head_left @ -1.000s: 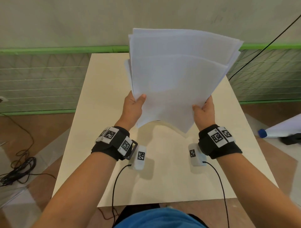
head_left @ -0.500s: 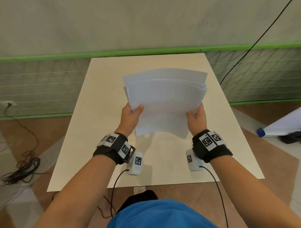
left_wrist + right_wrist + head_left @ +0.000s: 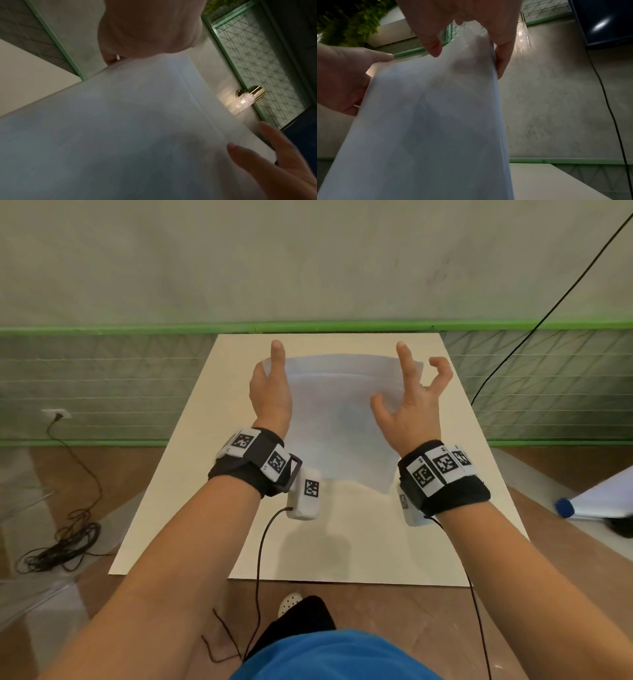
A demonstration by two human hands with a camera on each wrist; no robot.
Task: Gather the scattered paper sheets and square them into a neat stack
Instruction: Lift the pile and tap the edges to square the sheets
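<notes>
Paper sheets (image 3: 337, 419), white, bunched together and motion-blurred, held upright-ish above the beige counter (image 3: 191, 460) between both hands. Lower edge of the sheets hangs over the counter's middle; whether it touches the surface cannot be told. Edges are not flush: offset layers show along the top in the head view and along the side in both wrist views.

Left hand (image 3: 270, 392) is at the sheets' left edge, fingers mostly straight and pointing up, flat against that side. Left wrist view shows the palm over the top of the sheets (image 3: 120, 121) and a fingertip just behind the edge; no clear curl round the paper.

Right hand (image 3: 409, 402) is at the right edge, fingers spread and loosely bent, index up, thumb out toward the sheets. Right wrist view shows the sheets (image 3: 436, 115) between thumb on one side and fingers (image 3: 502, 54) on the other, a loose bracket along the edge rather than a tight pinch.

Both wrists wear black straps with tag markers and white camera pods. A black cable (image 3: 534, 323) runs across the wall to the right. A tangle of cord (image 3: 58, 549) lies on the floor to the left.
</notes>
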